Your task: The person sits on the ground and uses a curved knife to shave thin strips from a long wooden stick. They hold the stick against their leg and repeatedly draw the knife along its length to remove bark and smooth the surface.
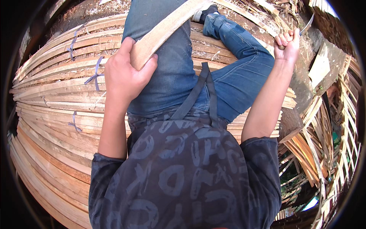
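Note:
My left hand (127, 72) is closed around the near end of a pale, flat wooden slat (167, 30). The slat slants up and to the right across my thigh, and its far end reaches the picture's top edge. Out to the right, my right hand (286, 45) is raised in a fist around the handle of a knife with a narrow, curved blade (308, 24). The butt of the handle shows below the fingers, and the blade points up and away from the slat. Slat and knife are well apart.
Long wooden slats (57, 126) lie beneath and beside me, some bundled with purple ties (96, 74). My jeans-clad legs (164, 76) are bent in front. On the right are a log end (291, 128), a grey stone-like block (324, 65) and piled split strips (305, 156). Shavings litter the ground.

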A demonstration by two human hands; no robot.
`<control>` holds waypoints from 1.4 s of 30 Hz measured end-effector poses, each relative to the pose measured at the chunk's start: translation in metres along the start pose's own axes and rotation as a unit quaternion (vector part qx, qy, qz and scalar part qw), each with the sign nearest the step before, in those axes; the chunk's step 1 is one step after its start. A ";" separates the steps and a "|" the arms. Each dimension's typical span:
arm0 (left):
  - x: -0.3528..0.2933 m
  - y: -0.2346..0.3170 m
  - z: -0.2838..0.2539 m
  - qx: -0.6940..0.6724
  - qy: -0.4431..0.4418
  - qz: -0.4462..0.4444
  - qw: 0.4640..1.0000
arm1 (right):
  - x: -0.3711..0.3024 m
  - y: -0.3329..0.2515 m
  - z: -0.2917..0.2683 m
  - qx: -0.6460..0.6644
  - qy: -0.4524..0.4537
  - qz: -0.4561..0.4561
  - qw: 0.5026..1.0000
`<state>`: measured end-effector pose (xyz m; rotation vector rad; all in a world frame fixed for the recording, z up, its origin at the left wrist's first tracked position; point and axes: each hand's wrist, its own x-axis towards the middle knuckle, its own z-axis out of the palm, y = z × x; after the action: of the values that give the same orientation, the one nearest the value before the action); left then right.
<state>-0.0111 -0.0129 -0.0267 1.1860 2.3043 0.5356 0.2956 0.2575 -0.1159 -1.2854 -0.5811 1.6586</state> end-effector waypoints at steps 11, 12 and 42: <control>0.004 0.001 0.000 -0.029 -0.027 -0.030 0.999 | -0.099 0.036 0.029 -0.283 -0.176 0.042 0.942; 0.004 0.002 -0.001 -0.033 -0.026 -0.029 0.999 | -0.109 0.040 0.042 -0.269 -0.185 0.060 0.943; -0.015 -0.002 0.021 0.073 0.075 0.031 0.994 | -0.136 0.072 0.067 -0.506 -0.162 -0.183 0.827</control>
<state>0.0073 -0.0245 -0.0408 1.3302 2.4770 0.5009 0.2091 0.1166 -0.0849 -1.4370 -1.9742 1.2228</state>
